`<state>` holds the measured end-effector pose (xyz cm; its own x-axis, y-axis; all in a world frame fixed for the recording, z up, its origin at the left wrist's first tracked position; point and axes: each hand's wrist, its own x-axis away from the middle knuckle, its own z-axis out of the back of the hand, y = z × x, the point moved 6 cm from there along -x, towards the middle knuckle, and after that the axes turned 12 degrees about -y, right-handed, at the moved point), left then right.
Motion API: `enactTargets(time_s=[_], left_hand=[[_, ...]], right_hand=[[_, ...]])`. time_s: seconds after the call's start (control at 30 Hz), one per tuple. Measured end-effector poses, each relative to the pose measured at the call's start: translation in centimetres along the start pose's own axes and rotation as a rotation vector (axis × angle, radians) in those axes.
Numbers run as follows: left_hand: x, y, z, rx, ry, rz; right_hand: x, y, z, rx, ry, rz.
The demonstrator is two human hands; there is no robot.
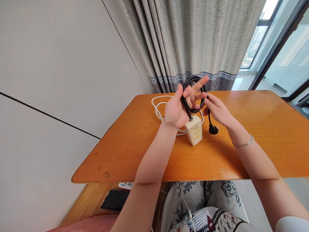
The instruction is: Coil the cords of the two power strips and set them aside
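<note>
Supporting the black cable [192, 78] above the table [253, 138], I see through the head camera the left hand [178, 110] spread inside the coil, presumably preventing collapse, and the right hand [218, 110] pinching the strand above the plug [213, 129], presumably for control, with the power strip [194, 130] below.

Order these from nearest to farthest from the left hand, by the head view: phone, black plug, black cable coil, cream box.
1. Black cable coil: at the left hand itself.
2. Cream box: just below the hand.
3. Black plug: right of the box.
4. Phone: far lower left.
</note>
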<state>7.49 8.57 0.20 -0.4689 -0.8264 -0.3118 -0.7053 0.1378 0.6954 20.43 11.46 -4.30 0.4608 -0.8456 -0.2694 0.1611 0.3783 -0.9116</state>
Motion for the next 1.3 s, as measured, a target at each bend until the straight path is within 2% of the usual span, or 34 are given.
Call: enactTargets(time_s=[0.17, 0.3, 0.43, 0.57, 0.67, 0.77, 0.87, 0.97, 1.03, 1.1, 1.17, 1.2, 1.3], left_hand=[[0.4, 2.2, 0.5, -0.115, 0.055, -0.218], [0.5, 2.6, 0.7, -0.191, 0.036, -0.328], [0.7, 2.0, 0.9, -0.298, 0.045, -0.351], [0.8, 1.2, 1.2, -0.347, 0.082, -0.285], [0.9, 0.6, 1.0, -0.303, 0.047, -0.197], [1.3, 0.0, 0.9, -0.290, 0.019, -0.074], [1.9, -0.8, 1.1, -0.292, -0.008, 0.042], [2.1, -1.2, 1.1, -0.363, -0.055, 0.081], [2.0, -1.2, 0.6, -0.450, -0.100, 0.061], [1.8, -1.0, -0.2, -0.559, -0.175, 0.042], [1.7, -1.1, -1.0, -0.645, -0.277, 0.050], [1.6, -1.3, -1.4, -0.667, -0.323, 0.062], [1.5, -1.9, -1.8, -0.650, -0.382, 0.120]], right_hand=[[1.1, -0.2, -2.6, 0.736, -0.271, -0.256], [2.1, -2.1, -3.2, 1.241, -0.222, -0.303], [3.2, -4.1, -3.7, 1.429, -0.138, -0.276], [4.6, -7.4, -4.2, 1.402, -0.001, -0.026], [5.5, -10.0, -4.1, 1.213, 0.089, 0.174], [5.9, -11.5, -3.6, 0.974, 0.105, 0.250], [6.2, -11.9, -2.4, 0.851, 0.161, 0.219], [7.0, -12.1, -1.3, 0.944, 0.289, 0.265], [7.5, -12.3, -1.0, 1.041, 0.365, 0.409], [8.0, -12.3, -0.9, 1.055, 0.426, 0.611], [8.0, -12.0, -0.7, 0.962, 0.439, 0.757], [7.8, -11.7, -0.5, 0.889, 0.431, 0.783], [6.6, -10.5, 0.4, 0.634, 0.398, 0.710]])
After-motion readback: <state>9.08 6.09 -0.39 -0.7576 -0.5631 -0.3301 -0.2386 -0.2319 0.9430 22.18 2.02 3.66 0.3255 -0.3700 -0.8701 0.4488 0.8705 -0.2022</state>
